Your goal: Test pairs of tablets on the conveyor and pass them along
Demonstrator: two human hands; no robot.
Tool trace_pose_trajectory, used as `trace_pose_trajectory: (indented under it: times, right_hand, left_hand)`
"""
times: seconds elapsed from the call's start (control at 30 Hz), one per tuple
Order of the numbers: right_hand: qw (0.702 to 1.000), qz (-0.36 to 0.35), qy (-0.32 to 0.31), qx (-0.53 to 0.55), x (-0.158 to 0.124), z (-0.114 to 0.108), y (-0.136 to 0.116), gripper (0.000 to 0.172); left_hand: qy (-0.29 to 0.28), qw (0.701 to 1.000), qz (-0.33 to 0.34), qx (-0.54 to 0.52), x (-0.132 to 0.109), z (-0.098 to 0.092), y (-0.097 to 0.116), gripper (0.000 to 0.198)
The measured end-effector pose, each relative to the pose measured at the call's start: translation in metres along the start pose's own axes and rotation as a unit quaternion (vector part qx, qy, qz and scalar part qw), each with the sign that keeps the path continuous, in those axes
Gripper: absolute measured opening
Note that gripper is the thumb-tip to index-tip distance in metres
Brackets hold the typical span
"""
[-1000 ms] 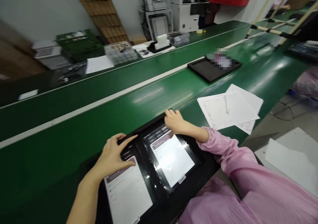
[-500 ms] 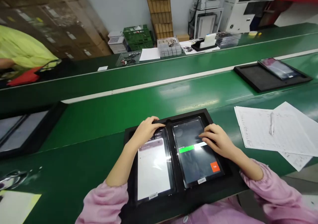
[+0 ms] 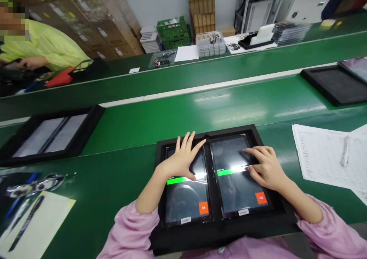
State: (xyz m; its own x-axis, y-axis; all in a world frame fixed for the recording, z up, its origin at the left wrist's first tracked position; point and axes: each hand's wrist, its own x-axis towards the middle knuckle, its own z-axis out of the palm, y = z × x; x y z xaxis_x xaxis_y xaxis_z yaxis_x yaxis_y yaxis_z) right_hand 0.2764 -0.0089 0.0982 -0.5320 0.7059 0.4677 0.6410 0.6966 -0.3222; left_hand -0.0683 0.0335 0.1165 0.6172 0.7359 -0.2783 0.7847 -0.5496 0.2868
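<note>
Two tablets lie side by side in a black foam tray point(image 3: 183, 238) in front of me. Both screens are dark with a green bar and a red "Fail" square. Over the upper part of the left tablet point(image 3: 186, 197) my left hand point(image 3: 182, 159) is spread, its thumb at the bar's right end. My right hand point(image 3: 265, 167) is over the right edge of the right tablet point(image 3: 241, 194), holding nothing. Its index finger and thumb are apart and point at the screen. Whether the fingertips touch the glass I cannot tell.
Another black tray with tablets point(image 3: 48, 136) lies left, and a further tray point(image 3: 332, 85) far right. Printed sheets point(image 3: 318, 155) with a pen lie at right, a paper point(image 3: 48, 220) with a pen at left. Across the green bench, a person in yellow point(image 3: 54, 46) works.
The left tablet's screen has gone from a white page to the dark screen with green bar and red square. My left hand's fingers have spread. The view has shifted left.
</note>
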Motion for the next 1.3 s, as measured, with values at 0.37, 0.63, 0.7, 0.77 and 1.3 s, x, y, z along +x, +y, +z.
trace_pose_trajectory:
  times: [0.37,0.63,0.7,0.77,1.3]
  right_hand:
    - [0.946,0.211,-0.030,-0.244,0.000,0.009,0.001,0.024]
    - [0.940,0.227,-0.050,-0.250,0.000,0.008,0.001,0.024]
    - [0.939,0.227,-0.058,-0.251,0.001,0.008,0.001,0.026]
    - [0.937,0.226,-0.061,-0.258,0.001,0.009,0.001,0.027]
    - [0.935,0.254,-0.080,-0.234,0.000,0.016,0.007,0.045]
  left_hand:
    - [0.008,0.996,0.008,-0.086,0.012,-0.011,0.010,0.051]
    - [0.004,0.998,0.014,-0.063,0.016,-0.009,0.014,0.045]
    - [0.002,0.998,0.001,-0.059,0.017,-0.009,0.016,0.031]
    - [-0.001,0.998,-0.015,-0.063,0.018,-0.009,0.017,0.015]
    - [0.028,0.998,-0.043,-0.029,0.023,-0.011,0.016,0.031]
